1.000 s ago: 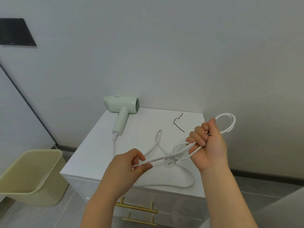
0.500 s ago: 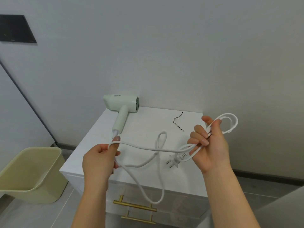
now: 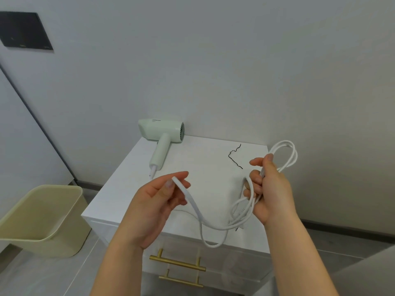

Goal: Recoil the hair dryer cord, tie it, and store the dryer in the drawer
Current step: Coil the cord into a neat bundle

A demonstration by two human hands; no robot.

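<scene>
Head view, looking down on white cabinet (image 3: 119,201), used as landmark for all positions below.

- Behind cabinet: plain grey wall (image 3: 235,60). High on it, far up and left of cabinet: black rectangular panel (image 3: 25,30).
- Left of cabinet, on the floor close beside it: pale yellow bin (image 3: 42,221), open at the top.
- On cabinet front: drawer (image 3: 215,251), closed, with gold bar handle (image 3: 177,262). Second gold handle (image 3: 181,282) just under the first.
- Above cabinet's front left part: left hand (image 3: 154,206), palm turned up. Thumb and forefinger pinching cord (image 3: 196,210) at a bend, remaining fingers loosely curled.
- Above cabinet's front right corner: right hand (image 3: 269,189), fingers clenched round a gathered bundle of cord loops. Top of bundle sticking out past cabinet's right edge.
- On cabinet top, back left corner: pale green hair dryer (image 3: 162,133), lying on its side, handle pointing toward cabinet's front. Not held.
- Cord white, leaving dryer handle's base and passing behind left hand. Between the hands, slack, with one loop drooping over cabinet's front edge.
- On cabinet top, back right area, apart from dryer and hands: thin black tie (image 3: 234,155), kinked, lying loose.
- At cabinet's front edge, below right hand: plug (image 3: 239,226), partly hidden among cord strands.
</scene>
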